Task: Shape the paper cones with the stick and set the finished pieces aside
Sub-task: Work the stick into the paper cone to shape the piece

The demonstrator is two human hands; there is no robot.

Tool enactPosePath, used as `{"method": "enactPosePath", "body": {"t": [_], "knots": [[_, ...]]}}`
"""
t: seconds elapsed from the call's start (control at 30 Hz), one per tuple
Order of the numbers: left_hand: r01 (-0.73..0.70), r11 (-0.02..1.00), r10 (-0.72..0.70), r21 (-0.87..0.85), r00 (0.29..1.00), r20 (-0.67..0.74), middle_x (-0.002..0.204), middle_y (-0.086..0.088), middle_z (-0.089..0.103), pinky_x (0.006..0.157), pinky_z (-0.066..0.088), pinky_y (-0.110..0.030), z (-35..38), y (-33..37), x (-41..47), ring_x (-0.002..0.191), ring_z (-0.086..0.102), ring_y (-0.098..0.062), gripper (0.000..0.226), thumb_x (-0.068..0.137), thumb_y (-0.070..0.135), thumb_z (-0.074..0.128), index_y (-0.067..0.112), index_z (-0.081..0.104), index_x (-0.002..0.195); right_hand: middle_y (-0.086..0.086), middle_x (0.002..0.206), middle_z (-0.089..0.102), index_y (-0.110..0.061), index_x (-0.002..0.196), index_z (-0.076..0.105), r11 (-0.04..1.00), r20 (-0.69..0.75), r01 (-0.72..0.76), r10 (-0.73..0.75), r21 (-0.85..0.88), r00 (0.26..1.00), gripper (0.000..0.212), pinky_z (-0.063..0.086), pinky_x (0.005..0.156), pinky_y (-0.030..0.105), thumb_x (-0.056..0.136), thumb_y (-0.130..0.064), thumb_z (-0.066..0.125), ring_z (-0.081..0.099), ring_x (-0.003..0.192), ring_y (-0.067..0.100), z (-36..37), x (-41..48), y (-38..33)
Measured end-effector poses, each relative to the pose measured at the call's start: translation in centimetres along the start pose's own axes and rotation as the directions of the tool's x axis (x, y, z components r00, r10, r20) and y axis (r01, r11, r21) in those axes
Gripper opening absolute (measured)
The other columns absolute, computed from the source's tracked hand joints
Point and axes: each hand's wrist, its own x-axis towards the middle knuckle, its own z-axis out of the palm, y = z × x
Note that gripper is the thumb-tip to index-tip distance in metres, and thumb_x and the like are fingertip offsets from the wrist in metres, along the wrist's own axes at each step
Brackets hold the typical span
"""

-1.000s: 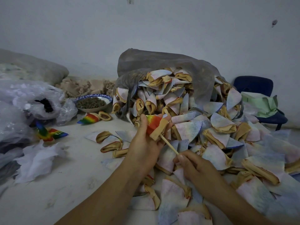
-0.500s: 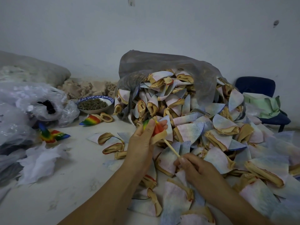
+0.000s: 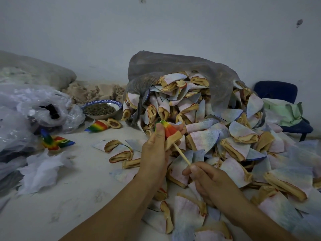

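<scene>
Shaping step under way, mid-piece.

- Left hand [image 3: 154, 153] is gripping a rainbow cone [image 3: 169, 131] held up over the middle of the scene, just near of the heap. The thumb is pressing on the green tip and the fingers are curling round the far side.
- Right hand [image 3: 206, 178] is pinching the near end of the stick [image 3: 181, 154] between thumb and curled fingers. The stick is slanting up and left, and its far end is going into the cone's tan open mouth. How deep it is reaching cannot be told.
- A pile of pale cones [image 3: 208, 136] is spilling from a grey bag [image 3: 182, 66] across the right side and under both forearms. These look to be waiting their turn.
- Two finished rainbow pieces [image 3: 98, 126] are lying on the table [image 3: 69, 188] at far left, beside a bowl [image 3: 101, 108]. More are lying nearer the left edge.

Judgement: the tip is being pushed out from inside. Next move is calling for gentle pressure along the cone's axis while the left thumb is steadying the point, then drawing the stick out and carrying the piece left to the coloured ones. The pinch on the stick should hold throughout.
</scene>
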Motion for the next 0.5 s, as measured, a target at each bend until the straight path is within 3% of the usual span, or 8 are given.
{"method": "enactPosePath", "body": {"t": [0.17,0.3,0.4,0.5], "knots": [[0.020,1.000,-0.019,0.018,1.000,-0.010,0.110,-0.005,0.074,0.083,0.056,-0.024,-0.6,0.2,0.1,0.107,0.069,-0.017,0.059,0.090,0.053,0.038,0.010,0.067,0.116,-0.015,0.056,0.058,-0.031,0.091,0.064,0.976,-0.047,0.029,-0.041,-0.218,0.998,0.026,0.035,0.048,0.014,0.092,-0.042,0.041,0.046,0.045,0.001,-0.1,0.4,0.1],[-0.004,1.000,0.004,-0.015,1.000,-0.013,0.115,-0.004,0.073,0.088,0.057,-0.028,-1.4,0.7,0.5,0.110,0.068,-0.018,0.043,0.098,0.042,0.039,0.012,0.060,0.120,-0.010,0.085,0.069,-0.037,0.086,0.063,0.946,-0.078,0.026,-0.054,-0.322,0.995,0.022,0.049,0.066,0.020,0.095,-0.035,0.043,0.061,0.080,0.002,-0.2,0.1,0.3],[-0.006,1.000,0.006,0.015,1.000,-0.008,0.114,-0.004,0.073,0.094,0.055,-0.034,-1.5,0.7,0.5,0.111,0.068,-0.019,0.029,0.100,0.032,0.042,0.016,0.061,0.116,-0.009,0.086,0.069,-0.036,0.086,0.062,0.940,-0.072,0.025,-0.052,-0.340,0.996,0.022,0.048,0.067,0.018,0.096,-0.033,0.043,0.060,0.082,0.000,-0.3,0.0,0.4],[-0.002,1.000,0.003,0.024,1.000,-0.014,0.114,-0.007,0.073,0.101,0.048,-0.040,-1.5,0.8,0.4,0.113,0.066,-0.022,0.031,0.090,0.035,0.052,0.017,0.066,0.111,-0.012,0.083,0.067,-0.037,0.085,0.062,0.937,-0.063,0.021,-0.046,-0.349,0.997,0.022,0.045,0.064,0.013,0.096,-0.034,0.043,0.059,0.077,-0.002,-0.2,0.2,0.4]]}}
